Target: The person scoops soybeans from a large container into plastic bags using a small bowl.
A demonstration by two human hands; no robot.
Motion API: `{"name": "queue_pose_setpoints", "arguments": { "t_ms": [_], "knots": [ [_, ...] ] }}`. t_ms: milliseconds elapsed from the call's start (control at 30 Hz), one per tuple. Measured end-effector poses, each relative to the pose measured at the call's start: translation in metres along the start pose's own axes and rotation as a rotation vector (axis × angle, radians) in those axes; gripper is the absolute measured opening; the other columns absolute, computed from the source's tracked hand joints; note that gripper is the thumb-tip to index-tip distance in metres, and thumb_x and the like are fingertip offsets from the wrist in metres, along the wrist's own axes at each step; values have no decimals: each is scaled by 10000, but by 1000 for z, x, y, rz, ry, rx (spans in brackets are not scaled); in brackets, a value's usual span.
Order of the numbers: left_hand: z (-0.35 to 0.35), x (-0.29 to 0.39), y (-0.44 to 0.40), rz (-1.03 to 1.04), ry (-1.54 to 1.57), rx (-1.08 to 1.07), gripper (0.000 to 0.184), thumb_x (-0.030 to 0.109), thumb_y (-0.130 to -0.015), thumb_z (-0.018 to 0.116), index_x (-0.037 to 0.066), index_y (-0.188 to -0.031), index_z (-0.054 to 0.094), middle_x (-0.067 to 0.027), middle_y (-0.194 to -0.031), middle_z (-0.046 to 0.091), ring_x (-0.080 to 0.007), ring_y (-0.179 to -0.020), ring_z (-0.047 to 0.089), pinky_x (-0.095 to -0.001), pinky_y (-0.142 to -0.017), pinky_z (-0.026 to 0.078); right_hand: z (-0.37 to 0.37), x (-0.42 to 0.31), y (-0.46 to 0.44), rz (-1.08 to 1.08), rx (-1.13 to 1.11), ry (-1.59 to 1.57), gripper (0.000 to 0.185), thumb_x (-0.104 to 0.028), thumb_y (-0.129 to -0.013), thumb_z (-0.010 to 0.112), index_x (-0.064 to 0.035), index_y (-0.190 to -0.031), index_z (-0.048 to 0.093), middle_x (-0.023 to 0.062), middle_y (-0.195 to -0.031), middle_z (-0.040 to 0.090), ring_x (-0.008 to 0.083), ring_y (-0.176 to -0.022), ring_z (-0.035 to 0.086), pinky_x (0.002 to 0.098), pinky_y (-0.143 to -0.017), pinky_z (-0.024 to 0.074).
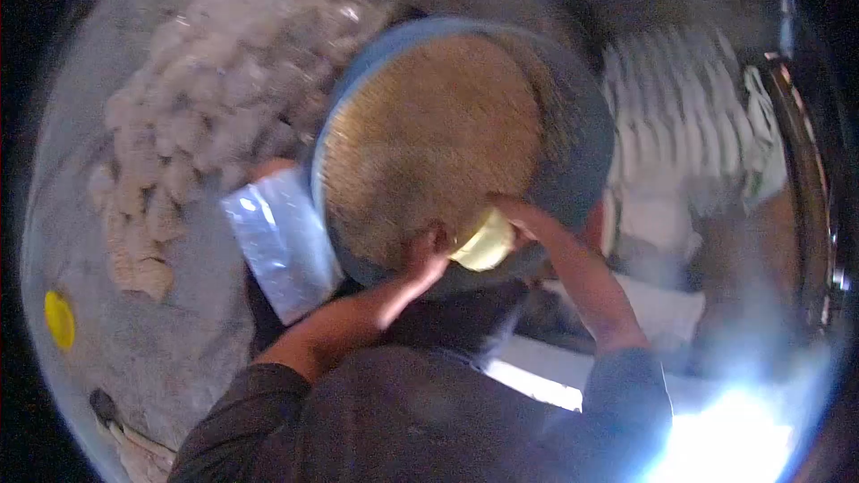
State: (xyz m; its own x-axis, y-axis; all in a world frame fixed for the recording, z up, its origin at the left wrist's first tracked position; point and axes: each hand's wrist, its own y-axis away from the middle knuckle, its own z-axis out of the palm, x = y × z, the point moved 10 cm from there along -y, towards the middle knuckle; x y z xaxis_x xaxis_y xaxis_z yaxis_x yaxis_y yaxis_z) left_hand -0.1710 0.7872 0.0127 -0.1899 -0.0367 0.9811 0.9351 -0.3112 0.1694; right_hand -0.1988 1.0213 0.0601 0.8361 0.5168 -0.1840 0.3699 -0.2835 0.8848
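A large blue-grey tub [573, 170] stands in front of me, holding a wide mass of brown, grainy material [429, 134]. Low in the tub, near its closest side, a small yellow bowl-like container [485, 243] sits between my hands. My right hand [514, 217] is closed on its right and upper edge. At its left edge is my left hand [432, 250], its fingers curled; blur hides what they grip. Beside the tub, over my left leg, lies a stack of clear plastic bags [284, 237].
To the left, a big heap of small filled bags [197, 116] covers part of the grey ground sheet [201, 340]. A yellow round object [60, 320] lies at the far left. Rows of whitish folded packs or sacks [676, 116] line the right side. Bright glare fills the lower right.
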Motion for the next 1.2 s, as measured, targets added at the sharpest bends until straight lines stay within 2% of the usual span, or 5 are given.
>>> {"name": "queue_pose_setpoints", "arguments": {
  "t_ms": [300, 533, 1000, 1100, 1200],
  "knots": [
    [-27, 41, 20, 232, -134, 298, 147, 168, -918, 593, 61, -1014, 625, -178, -915, 656, -361, -879, 657, -469, -737, 505, 83, -4, -89, -900, 458, 1018, 417, -359, -953, 568, -68, -1242, 644, 196, -1316, 589, 387, -1198, 556, 562, -980, 462],
    [-61, 135, 26, 298, -332, -151, 348, 331, -838, 745, 38, -1020, 700, -111, -853, 721, -251, -778, 691, -430, -734, 540, 48, -75, 141, -1017, 905, 354, 283, -169, -891, 650, -33, -1138, 678, 163, -999, 720, 339, -904, 697, 446, -797, 553],
    [-5, 281, -12, 689, -103, 99, 203, -102, -856, 662, 0, -1031, 678, -88, -1018, 721, -158, -983, 678, -291, -870, 536, -6, -30, 166, -1289, 480, -1603, 697, -174, -912, 749, -34, -1475, 362, 88, -1417, 497, 193, -1256, 499, 367, -1053, 429],
    [-13, 222, -32, 495, 250, 100, 201, -77, -855, 695, -1, -1041, 684, -91, -1028, 723, -165, -972, 683, -292, -861, 545, 74, -61, 149, -975, -1085, -1901, 700, -222, -935, 721, -106, -1509, 339, 92, -1402, 508, 236, -1278, 498, 396, -1091, 411],
    [-12, 189, -24, 225, 572, 60, 205, 40, -945, 638, -16, -1142, 650, -113, -1166, 681, -186, -1093, 639, -323, -898, 539, 68, -45, 127, -1016, -416, -1774, 718, -225, -932, 725, -121, -1517, 324, 107, -1394, 518, 246, -1274, 506, 405, -1063, 447]
  ]
}}
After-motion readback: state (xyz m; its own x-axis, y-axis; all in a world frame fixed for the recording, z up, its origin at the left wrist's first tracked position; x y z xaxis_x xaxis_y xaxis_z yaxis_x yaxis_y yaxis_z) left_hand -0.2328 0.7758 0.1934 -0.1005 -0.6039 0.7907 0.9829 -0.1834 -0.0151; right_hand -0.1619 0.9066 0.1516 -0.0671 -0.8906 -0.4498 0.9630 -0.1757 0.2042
